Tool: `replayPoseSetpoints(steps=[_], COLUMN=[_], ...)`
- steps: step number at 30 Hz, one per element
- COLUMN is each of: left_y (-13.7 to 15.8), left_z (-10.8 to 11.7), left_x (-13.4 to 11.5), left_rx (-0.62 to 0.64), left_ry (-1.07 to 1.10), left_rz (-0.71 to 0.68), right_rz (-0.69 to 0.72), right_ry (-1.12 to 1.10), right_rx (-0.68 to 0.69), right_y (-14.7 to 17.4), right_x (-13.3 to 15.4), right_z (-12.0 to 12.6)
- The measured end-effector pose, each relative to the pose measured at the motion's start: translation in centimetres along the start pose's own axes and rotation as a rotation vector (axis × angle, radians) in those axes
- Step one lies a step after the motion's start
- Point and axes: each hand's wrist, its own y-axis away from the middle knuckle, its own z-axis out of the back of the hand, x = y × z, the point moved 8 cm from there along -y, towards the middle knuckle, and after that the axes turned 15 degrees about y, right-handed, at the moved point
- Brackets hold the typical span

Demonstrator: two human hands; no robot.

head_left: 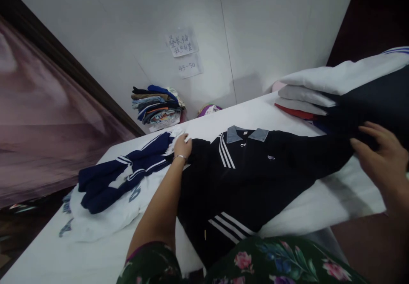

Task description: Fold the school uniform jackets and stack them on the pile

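A black long-sleeved sweatshirt [255, 177] lies spread on the white table, with a grey-blue denim collar, a short zip and white stripes. My left hand [183, 147], a bracelet at its wrist, is closed at the sleeve on the left; its fingertips are partly hidden. Out at the end of the other sleeve is my right hand [383, 152], with thumb and fingers apart by the dark cloth. Left of my left hand, a navy garment with white trim [124, 171] lies crumpled on a white garment with dark lettering [99, 216].
Folded clothes [306, 92] are stacked at the right of the white table [35, 256]. Beyond its far edge stands another pile of folded clothes [158, 105]. Handwritten paper notes [183, 52] hang on the wall. A pink curtain [47, 126] hangs at the left.
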Motion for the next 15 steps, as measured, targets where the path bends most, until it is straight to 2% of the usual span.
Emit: replayPoseSetpoints(steps=[2, 3, 5, 7, 8, 11, 15], left_y=[-0.2, -0.2, -0.2, -0.4, -0.5, -0.5, -0.2], left_z=[-4.6, -6.9, -10.6, -13.0, -13.8, -14.9, -15.6], left_x=[-2.1, -2.7, -3.1, -2.8, -2.5, -1.3, -0.9], left_rx=[0.195, 0.276, 0.380, 0.422, 0.431, 0.461, 0.519], left_ry=[0.016, 0.014, -0.004, -0.031, -0.047, -0.099, -0.111], left_rz=[-0.025, -0.013, 0.028, 0.080, 0.107, 0.184, 0.200], right_rz=[0.321, 0.411, 0.444, 0.430, 0.410, 0.372, 0.346], right_ry=[0.016, 0.003, 0.072, 0.252, 0.352, 0.503, 0.635], right_rx=[0.016, 0.079, 0.317, 0.544, 0.629, 0.732, 0.837], right_y=[-0.5, -0.8, -1.5, -2.1, -2.4, -3.3, -3.1], right_x=[4.5, 6.1, 7.7, 7.8, 7.3, 5.4, 3.0], right_z=[-0.8, -2.0, -6.2, -11.0, -13.2, -18.2, -22.3])
